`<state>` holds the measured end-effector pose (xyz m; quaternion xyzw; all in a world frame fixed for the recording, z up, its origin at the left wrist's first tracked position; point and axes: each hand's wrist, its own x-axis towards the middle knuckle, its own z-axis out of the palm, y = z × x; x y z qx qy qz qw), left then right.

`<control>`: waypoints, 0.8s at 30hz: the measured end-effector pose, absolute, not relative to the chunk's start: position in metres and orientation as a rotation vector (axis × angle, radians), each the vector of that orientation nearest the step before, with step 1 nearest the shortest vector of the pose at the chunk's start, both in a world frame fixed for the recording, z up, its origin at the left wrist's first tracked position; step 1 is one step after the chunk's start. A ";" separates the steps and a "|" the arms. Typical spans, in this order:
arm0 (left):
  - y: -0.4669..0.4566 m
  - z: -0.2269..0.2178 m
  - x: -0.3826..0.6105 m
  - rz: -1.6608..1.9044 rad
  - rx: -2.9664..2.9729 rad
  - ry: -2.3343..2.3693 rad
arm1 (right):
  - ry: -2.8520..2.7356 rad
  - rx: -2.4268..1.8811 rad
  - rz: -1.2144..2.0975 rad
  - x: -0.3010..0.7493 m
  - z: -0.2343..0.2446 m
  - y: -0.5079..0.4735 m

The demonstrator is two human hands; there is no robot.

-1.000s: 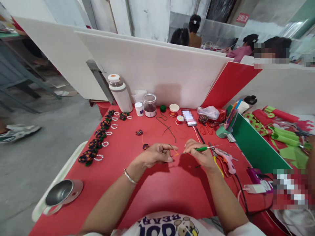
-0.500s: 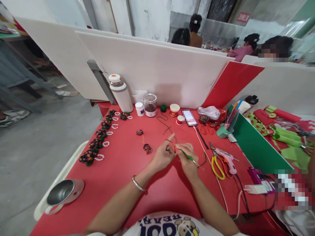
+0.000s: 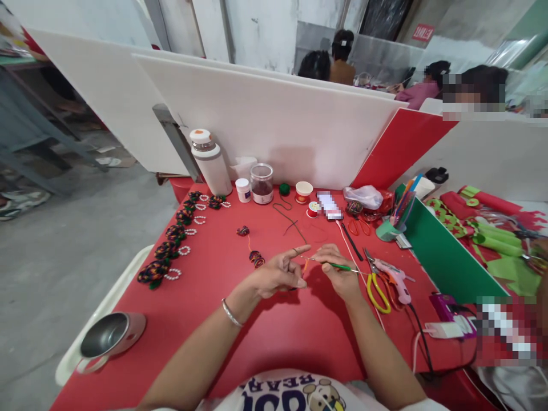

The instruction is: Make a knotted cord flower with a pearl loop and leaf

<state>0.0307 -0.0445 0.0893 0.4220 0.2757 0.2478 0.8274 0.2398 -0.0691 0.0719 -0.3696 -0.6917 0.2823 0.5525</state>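
Note:
In my right hand (image 3: 342,279) is a crochet hook with a green handle (image 3: 339,266), held nearly level with its thin tip pointing left. My left hand (image 3: 276,275) has its index finger stretched out to the right, while the thumb and other fingers pinch yarn. Green yarn (image 3: 295,225) runs from a small green ball (image 3: 284,189) at the back towards that index finger. A short piece of orange yarn (image 3: 305,265) shows between the hands, near the hook's tip. Left of my hands lie two dark multicoloured yarn pieces (image 3: 257,258) joined by an orange strand.
A row of dark yarn pieces with white bead loops (image 3: 173,274) lines the table's left side. A steel mug (image 3: 135,328) stands front left, a white flask (image 3: 214,171) at the back. Yellow-handled pliers (image 3: 379,294) and a pink glue gun (image 3: 396,277) lie right.
My hands have moved apart, the right one to the right with the crochet hook, which now lies flatter. My left index finger points more to the right.

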 end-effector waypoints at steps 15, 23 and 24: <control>-0.037 0.092 0.027 0.461 0.952 0.618 | -1.370 -0.760 1.070 0.260 0.077 -0.059; -0.051 0.083 0.054 0.702 0.957 0.709 | -1.296 -0.861 0.888 0.214 0.038 -0.069; -0.051 0.083 0.055 0.715 0.961 0.719 | -1.283 -0.869 0.881 0.213 0.038 -0.069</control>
